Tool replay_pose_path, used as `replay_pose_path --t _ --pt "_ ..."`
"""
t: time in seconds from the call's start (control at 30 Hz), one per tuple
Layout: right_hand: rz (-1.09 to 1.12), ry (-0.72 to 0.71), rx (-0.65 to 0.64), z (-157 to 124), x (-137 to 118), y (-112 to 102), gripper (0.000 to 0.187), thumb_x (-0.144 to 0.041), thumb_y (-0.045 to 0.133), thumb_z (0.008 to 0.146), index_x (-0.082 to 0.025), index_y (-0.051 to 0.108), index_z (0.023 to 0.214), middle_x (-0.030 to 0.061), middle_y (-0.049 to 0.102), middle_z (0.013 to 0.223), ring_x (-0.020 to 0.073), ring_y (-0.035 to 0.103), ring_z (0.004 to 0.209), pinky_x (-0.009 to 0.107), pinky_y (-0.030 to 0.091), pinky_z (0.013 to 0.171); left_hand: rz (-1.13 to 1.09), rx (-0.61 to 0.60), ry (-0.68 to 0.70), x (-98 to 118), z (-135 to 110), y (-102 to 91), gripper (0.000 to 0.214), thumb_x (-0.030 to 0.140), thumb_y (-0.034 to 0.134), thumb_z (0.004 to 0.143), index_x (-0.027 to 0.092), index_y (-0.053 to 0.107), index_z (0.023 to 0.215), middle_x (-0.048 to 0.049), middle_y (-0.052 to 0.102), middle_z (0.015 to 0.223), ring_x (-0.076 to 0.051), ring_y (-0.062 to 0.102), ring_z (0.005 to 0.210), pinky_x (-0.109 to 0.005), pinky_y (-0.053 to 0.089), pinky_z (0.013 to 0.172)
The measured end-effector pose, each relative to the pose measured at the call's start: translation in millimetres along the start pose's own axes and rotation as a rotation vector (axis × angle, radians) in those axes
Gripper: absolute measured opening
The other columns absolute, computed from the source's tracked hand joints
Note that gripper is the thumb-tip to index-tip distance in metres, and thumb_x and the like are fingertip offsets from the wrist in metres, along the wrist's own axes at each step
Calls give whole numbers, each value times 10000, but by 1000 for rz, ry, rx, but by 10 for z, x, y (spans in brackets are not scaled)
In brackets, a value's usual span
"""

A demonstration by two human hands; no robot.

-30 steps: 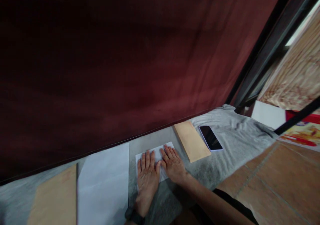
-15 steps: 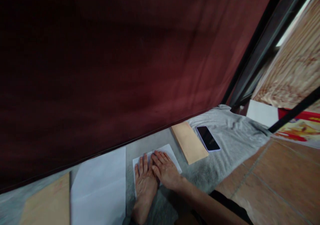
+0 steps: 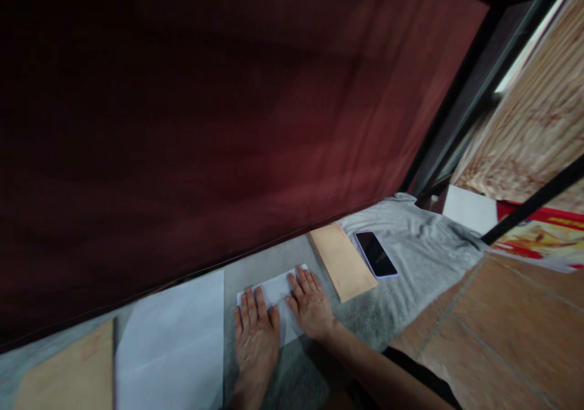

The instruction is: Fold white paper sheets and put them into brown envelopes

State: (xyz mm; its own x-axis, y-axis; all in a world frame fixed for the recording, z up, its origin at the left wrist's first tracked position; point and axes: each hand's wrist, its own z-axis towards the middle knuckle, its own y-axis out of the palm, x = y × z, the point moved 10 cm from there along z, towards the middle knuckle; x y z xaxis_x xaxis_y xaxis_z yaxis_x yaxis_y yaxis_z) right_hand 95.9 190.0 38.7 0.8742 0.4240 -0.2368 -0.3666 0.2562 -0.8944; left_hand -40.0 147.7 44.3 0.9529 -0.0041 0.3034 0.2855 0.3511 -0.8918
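Observation:
A small white sheet of paper (image 3: 279,289), perhaps folded, lies on the grey cloth (image 3: 413,239). Flat across its left part rests my left hand (image 3: 256,331), fingers stretched out and slightly spread. My right hand (image 3: 312,306) presses on the paper's right part, also with fingers extended. Between the two hands a strip of the paper shows; the rest is covered by them. To the left is a larger white sheet (image 3: 176,343) with a faint crease. Just right of my right hand lies a tan envelope-like piece (image 3: 344,263).
Beyond the tan piece is a phone (image 3: 376,253) with a pale purple edge. Another tan piece (image 3: 73,373) sits at the far left. A dark red panel (image 3: 255,154) rises behind the cloth. Tiled floor (image 3: 511,319), a dark bar (image 3: 533,200) and a printed box (image 3: 541,233) are at right.
My hands have moved apart: they met over the middle of the small paper, and now lie on its left and right parts. The view has shifted slightly.

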Motion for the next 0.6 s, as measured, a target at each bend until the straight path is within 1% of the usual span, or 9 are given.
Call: replay_pose_path --t 0.13,0.3,0.43,0.53,0.6 --pt "-16 45 9 6 118 -16 574 -428 457 1034 -108 433 1510 182 381 1578 309 357 1457 469 340 1171 11 44 -39 -24 5 -39 640 340 367 965 3 362 1508 -256 336 1589 -343 243 1514 -555 215 1227" --pt "-20 55 1 9 154 -11 588 -435 443 1035 -101 413 1518 177 395 1571 302 353 1459 464 337 1174 22 49 -51 -24 22 -59 649 368 344 975 2 357 1511 -261 362 1574 -343 269 1505 -549 219 1225" --pt "-31 60 2 12 153 -10 588 -440 450 1031 -108 419 1516 175 392 1574 306 356 1456 462 336 1173 86 52 29 105 7 -92 623 367 346 981 37 386 1508 -232 383 1574 -343 263 1509 -564 211 1223" --pt "-49 48 9 11 145 0 588 -435 447 1033 -101 417 1516 180 392 1573 305 354 1456 458 323 1180 124 27 97 216 -35 -60 588 363 374 977 119 417 1510 -179 405 1579 -327 264 1512 -566 206 1225" --pt "-65 43 17 5 145 15 592 -435 448 1032 -99 412 1518 181 385 1576 305 349 1459 460 318 1182 144 21 104 229 -58 -30 582 386 388 976 147 433 1504 -172 413 1576 -329 285 1503 -575 227 1213"
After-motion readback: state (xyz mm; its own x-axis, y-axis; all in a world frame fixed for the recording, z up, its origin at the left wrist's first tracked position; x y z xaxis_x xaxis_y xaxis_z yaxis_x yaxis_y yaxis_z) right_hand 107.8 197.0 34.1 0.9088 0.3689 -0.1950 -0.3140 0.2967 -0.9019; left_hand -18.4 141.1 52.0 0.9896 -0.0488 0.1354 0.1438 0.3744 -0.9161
